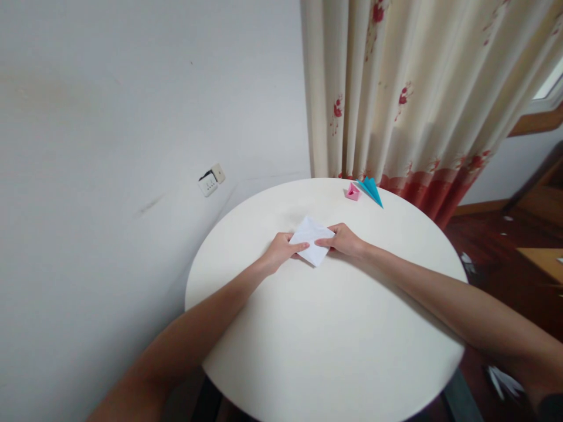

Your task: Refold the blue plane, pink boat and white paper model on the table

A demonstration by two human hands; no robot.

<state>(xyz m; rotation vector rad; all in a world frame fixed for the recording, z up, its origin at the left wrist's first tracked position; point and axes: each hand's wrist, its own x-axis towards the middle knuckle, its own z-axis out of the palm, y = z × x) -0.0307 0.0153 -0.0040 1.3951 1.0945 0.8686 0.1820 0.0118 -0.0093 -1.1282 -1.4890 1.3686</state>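
A white sheet of paper folded to a small square (313, 234) is held just over the round table, one corner toward me. My left hand (281, 249) grips its left corner, thumb on top and the other fingers underneath, mostly hidden. On the right corner, my right hand (345, 239) holds it the same way, its thumb lying on the upper face. The two thumb tips point at each other with a small gap between them.
The white round table (308, 340) stands against a wall with a socket (208, 184). Near its far edge lie a pink folded paper piece (352, 191) and a blue paper plane (370, 191). A floral curtain (396, 105) hangs behind.
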